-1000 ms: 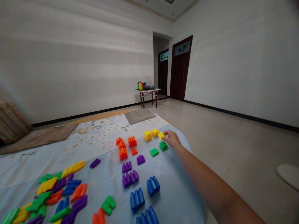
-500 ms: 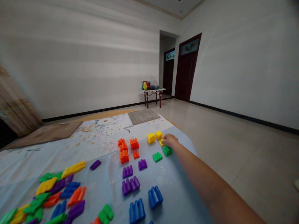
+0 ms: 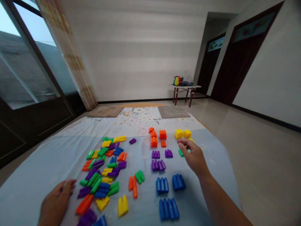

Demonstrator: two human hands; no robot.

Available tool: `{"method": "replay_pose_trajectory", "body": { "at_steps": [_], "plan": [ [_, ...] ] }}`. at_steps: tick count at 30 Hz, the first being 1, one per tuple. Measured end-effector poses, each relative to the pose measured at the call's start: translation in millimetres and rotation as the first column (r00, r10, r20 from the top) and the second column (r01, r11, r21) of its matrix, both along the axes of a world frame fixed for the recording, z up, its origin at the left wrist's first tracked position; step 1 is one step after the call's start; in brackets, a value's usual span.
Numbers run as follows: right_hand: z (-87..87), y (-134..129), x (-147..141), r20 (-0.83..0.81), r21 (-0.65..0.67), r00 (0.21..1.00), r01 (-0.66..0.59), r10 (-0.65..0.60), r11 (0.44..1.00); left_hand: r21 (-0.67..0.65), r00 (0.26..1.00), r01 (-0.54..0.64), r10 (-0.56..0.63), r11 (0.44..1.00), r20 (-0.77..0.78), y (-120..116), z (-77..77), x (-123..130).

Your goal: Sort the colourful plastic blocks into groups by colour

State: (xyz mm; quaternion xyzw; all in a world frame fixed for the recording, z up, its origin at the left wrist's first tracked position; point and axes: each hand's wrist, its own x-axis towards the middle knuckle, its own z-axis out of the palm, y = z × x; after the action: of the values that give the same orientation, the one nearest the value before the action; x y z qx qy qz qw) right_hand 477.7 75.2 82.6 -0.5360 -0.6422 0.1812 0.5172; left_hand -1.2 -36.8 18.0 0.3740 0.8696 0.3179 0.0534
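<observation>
My right hand [image 3: 193, 158] hovers over the right side of the table, thumb and forefinger slightly apart with nothing visible between them. Close to it are a yellow block [image 3: 179, 134], another yellow block [image 3: 187, 133] and a partly covered green piece [image 3: 181, 153]. At the lower left my left hand [image 3: 56, 201] rests beside the mixed pile, its fingers curled together and nothing seen in them. Beside it lie purple pieces [image 3: 84, 192] and a joined orange pair [image 3: 84, 204]. The pieces are ribbed plastic tubes, many joined side by side.
Orange blocks [image 3: 153, 142], purple groups [image 3: 158, 165] and blue groups [image 3: 168, 209] stand in the middle right of the cloth-covered table [image 3: 207, 194]. Two mats [image 3: 105, 111] lie at its far end. A small table [image 3: 185, 86] holding a colourful bag stands by the wall.
The view has swung left, bringing my left hand and the whole pile into sight. My right hand has let go of the small yellow piece and drawn back towards me.
</observation>
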Motion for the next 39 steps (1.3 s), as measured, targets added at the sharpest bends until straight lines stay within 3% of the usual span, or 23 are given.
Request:
{"method": "replay_pose_trajectory", "body": {
  "at_steps": [3,8,14,18,20,24,29,31,33,36,39],
  "plan": [
    [10.8,-32.2,-28.7,0.082,-0.015,0.975,-0.207,0.207,0.978,0.013,0.991,0.045,-0.047,0.999,0.125,0.7,-1.1,-1.5],
    [16.5,-74.8,-80.8,0.246,-0.178,0.831,-0.467,0.498,0.866,0.047,0.983,0.124,-0.13,0.991,0.13,2.6,1.1,6.4],
    [-4.8,-109.9,-148.2,0.435,-0.439,0.625,-0.482,0.649,0.758,0.088,0.967,0.196,-0.208,0.977,0.15,0.1,1.1,11.0],
    [-22.5,-111.2,-172.4,0.557,-0.479,0.521,-0.435,0.647,0.762,0.09,0.949,0.26,-0.271,0.961,0.162,1.7,1.4,12.0],
    [-29.5,-105.8,-175.3,0.59,-0.44,0.545,-0.402,0.596,0.803,0.082,0.93,0.32,-0.329,0.944,0.165,1.8,5.9,12.2],
    [-40.2,-97.2,-173.0,0.584,-0.305,0.668,-0.346,0.461,0.887,0.055,0.871,0.463,-0.466,0.884,0.153,-10.5,27.0,19.4],
    [-51.7,-99.7,-170.7,0.49,-0.195,0.728,-0.445,0.48,0.874,-0.233,0.794,0.606,-0.598,0.761,0.111,-59.6,48.9,47.4],
    [-54.7,-101.0,-170.7,0.458,-0.17,0.733,-0.484,0.503,0.859,-0.306,0.732,0.675,-0.66,0.671,0.169,-79.0,45.3,57.5],
    [-56.3,-101.4,-170.9,0.437,-0.158,0.736,-0.503,0.516,0.85,-0.387,0.717,0.686,-0.664,0.616,0.214,-90.2,34.8,64.2],
    [-57.7,-100.8,-170.8,0.419,-0.151,0.74,-0.515,0.527,0.844,-0.474,0.735,0.655,-0.641,0.588,0.221,-90.4,15.4,70.3],
    [-60.1,-99.7,-170.1,0.394,-0.149,0.749,-0.519,0.532,0.842,-0.474,0.733,0.652,-0.652,0.592,0.194,-81.3,3.8,77.2]
  ]
}}
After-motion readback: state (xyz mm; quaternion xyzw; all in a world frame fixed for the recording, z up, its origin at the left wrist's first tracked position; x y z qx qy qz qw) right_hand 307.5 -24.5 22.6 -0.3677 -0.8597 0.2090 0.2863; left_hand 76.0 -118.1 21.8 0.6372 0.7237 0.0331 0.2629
